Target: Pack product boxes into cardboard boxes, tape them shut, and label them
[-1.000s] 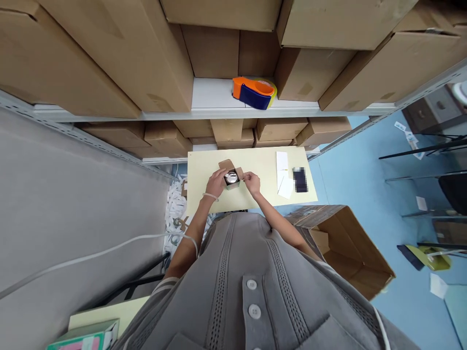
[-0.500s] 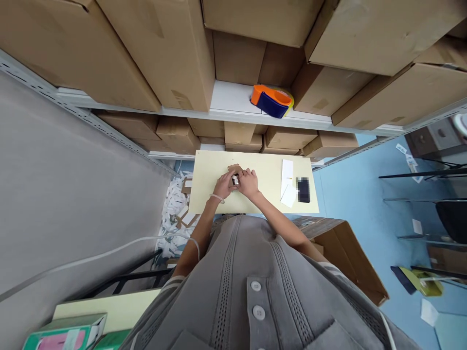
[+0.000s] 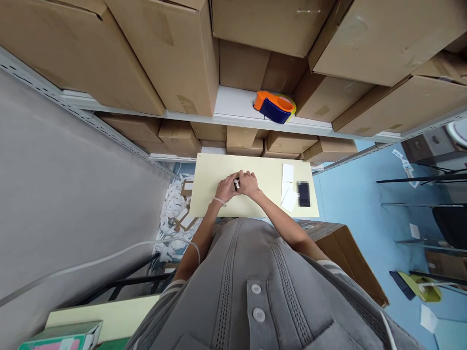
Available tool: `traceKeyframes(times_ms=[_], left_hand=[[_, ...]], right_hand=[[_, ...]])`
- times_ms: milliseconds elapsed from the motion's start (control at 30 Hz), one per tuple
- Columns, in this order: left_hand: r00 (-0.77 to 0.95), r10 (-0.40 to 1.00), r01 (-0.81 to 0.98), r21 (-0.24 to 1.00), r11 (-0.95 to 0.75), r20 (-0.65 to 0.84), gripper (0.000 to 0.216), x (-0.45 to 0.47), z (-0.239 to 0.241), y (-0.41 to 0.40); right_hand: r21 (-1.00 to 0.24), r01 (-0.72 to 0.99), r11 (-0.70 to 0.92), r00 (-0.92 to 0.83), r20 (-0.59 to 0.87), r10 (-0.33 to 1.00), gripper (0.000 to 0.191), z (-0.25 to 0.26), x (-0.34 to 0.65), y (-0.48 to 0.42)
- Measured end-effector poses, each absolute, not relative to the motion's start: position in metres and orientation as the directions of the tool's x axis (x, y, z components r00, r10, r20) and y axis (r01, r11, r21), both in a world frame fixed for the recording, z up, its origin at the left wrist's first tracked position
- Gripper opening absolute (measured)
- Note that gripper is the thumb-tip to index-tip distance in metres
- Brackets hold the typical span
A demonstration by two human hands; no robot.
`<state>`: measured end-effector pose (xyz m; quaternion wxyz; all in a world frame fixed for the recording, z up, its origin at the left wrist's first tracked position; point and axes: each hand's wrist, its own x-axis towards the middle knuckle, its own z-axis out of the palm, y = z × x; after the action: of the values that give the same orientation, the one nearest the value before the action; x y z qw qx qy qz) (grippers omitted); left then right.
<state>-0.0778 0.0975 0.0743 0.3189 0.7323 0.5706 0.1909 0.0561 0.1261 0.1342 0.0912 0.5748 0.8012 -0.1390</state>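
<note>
Both my hands meet over a small cardboard box [image 3: 237,183] on the pale yellow table [image 3: 211,170]. My left hand [image 3: 225,188] is curled round the box's left side. My right hand [image 3: 248,183] lies over its top and right side, fingers pressed down. Only a sliver of the box shows between my fingers; what is inside it is hidden.
White paper slips [image 3: 288,192] and a dark phone [image 3: 303,193] lie on the table's right. An orange and blue tape dispenser [image 3: 274,106] sits on the shelf above, among stacked cartons. An open carton [image 3: 350,265] stands on the floor at right; scraps [image 3: 175,209] litter the floor at left.
A second ago the box flaps stood open with a round silvery item showing. My hands have since closed in over the box and cover it. The view shifted slightly upward.
</note>
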Motion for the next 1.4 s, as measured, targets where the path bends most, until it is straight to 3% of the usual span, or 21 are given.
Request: traceKeyframes(times_ms=[133, 300, 467, 600, 700, 833, 1033, 1167, 1267, 1400], left_hand=[[0.261, 0.963, 0.715, 0.685, -0.143, -0.072, 0.078, -0.077, 0.077, 0.097], [0.206, 0.974, 0.755, 0.648, -0.097, -0.094, 0.080, -0.074, 0.081, 0.097], [0.194, 0.980, 0.775, 0.619, -0.124, -0.046, 0.086, -0.074, 0.083, 0.098], [0.150, 0.988, 0.811, 0.575, -0.108, -0.026, 0.084, -0.082, 0.084, 0.103], [0.090, 0.996, 0.828, 0.556, -0.074, -0.002, 0.083, -0.094, 0.088, 0.112], [0.007, 0.999, 0.843, 0.537, -0.028, 0.041, 0.080, -0.114, 0.096, 0.129], [-0.102, 0.995, 0.864, 0.497, 0.086, 0.005, 0.075, -0.135, 0.101, 0.146], [-0.116, 0.993, 0.894, 0.434, 0.113, -0.020, 0.070, -0.139, 0.104, 0.146], [-0.135, 0.988, 0.909, 0.405, 0.096, 0.069, 0.068, -0.135, 0.116, 0.140], [-0.028, 0.981, 0.836, 0.543, -0.083, 0.193, 0.069, -0.120, 0.149, 0.125]], right_hand=[[-0.168, 0.929, 0.328, -0.361, -0.233, 0.903, 0.057, 0.142, 0.066, 0.123], [-0.270, 0.916, 0.297, -0.316, -0.030, 0.948, 0.045, 0.173, 0.075, 0.117], [-0.529, 0.838, 0.131, -0.101, 0.086, 0.991, 0.053, 0.216, 0.101, 0.114], [-0.800, 0.595, 0.079, 0.155, 0.211, 0.965, 0.050, 0.236, 0.133, 0.113], [-0.917, 0.389, 0.082, 0.366, 0.235, 0.901, 0.039, 0.236, 0.158, 0.112], [-0.982, 0.185, 0.032, 0.549, 0.130, 0.826, 0.031, 0.214, 0.177, 0.108], [-0.986, -0.084, -0.145, 0.634, -0.165, 0.755, 0.042, 0.174, 0.181, 0.093], [-0.969, -0.172, -0.176, 0.580, -0.244, 0.777, 0.039, 0.160, 0.182, 0.087], [-0.944, -0.270, -0.190, 0.504, -0.307, 0.807, 0.035, 0.156, 0.181, 0.087], [-0.806, -0.552, -0.214, 0.320, -0.442, 0.838, 0.032, 0.160, 0.174, 0.090]])
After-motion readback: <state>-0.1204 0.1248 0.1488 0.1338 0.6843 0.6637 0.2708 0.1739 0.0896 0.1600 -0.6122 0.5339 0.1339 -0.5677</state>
